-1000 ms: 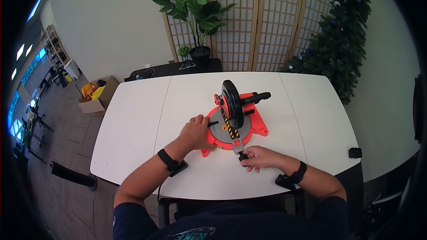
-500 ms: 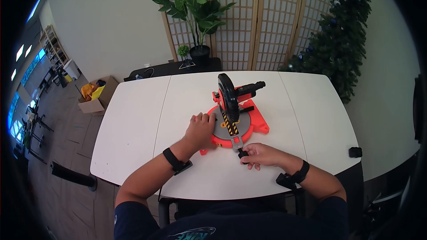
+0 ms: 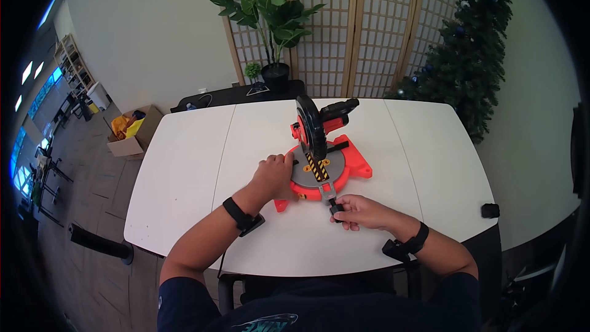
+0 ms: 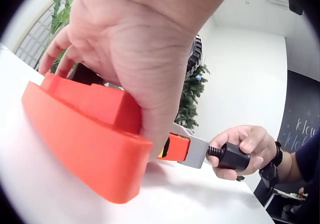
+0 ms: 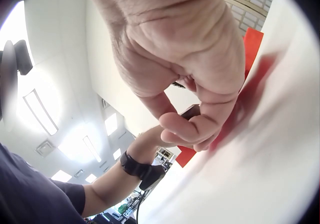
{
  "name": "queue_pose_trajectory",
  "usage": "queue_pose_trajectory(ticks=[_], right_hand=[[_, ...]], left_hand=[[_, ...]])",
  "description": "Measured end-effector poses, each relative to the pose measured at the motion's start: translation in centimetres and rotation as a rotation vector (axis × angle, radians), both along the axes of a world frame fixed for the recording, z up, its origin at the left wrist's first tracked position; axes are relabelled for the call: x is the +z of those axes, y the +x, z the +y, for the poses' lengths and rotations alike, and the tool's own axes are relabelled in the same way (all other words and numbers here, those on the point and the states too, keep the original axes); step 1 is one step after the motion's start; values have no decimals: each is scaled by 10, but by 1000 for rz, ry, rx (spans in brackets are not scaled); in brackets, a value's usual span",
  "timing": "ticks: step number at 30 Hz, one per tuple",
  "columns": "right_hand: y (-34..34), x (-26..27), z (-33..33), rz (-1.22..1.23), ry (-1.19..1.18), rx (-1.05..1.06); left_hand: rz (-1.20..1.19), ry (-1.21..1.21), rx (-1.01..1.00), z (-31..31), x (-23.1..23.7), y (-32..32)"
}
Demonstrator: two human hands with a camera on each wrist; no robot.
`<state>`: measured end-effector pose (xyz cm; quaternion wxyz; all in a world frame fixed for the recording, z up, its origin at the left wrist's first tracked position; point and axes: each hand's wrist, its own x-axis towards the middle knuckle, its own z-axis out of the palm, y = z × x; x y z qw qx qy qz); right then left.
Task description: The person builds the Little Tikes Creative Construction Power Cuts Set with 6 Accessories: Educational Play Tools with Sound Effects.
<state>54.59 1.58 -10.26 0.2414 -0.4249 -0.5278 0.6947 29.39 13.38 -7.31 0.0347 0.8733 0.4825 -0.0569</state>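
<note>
Well behind saw [image 3: 318,166]: plant [image 3: 292,17], screen [image 3: 387,31]

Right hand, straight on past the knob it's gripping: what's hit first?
Past the black knob, the right hand would likely meet the saw's red base first, left hand beyond; depth is unclear, so tentative.

I see pale wall [image 3: 153,37] | lattice screen [image 3: 387,31] behind white table [image 3: 178,184] | grey-brown floor [image 3: 89,200] | blue-tinted windows [image 3: 46,91] far left | ceiling lights [image 5: 40,111] glowing
</note>
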Motion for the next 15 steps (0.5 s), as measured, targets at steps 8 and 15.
queue_pose_trajectory(ticks=[8,15], right_hand=[[0,-3,1,6,-9,19],[-3,7,-4,-7,-24,-54]], left_hand=[[35,56,-24,-2,-3,6],[36,26,-38,-1,3,5]])
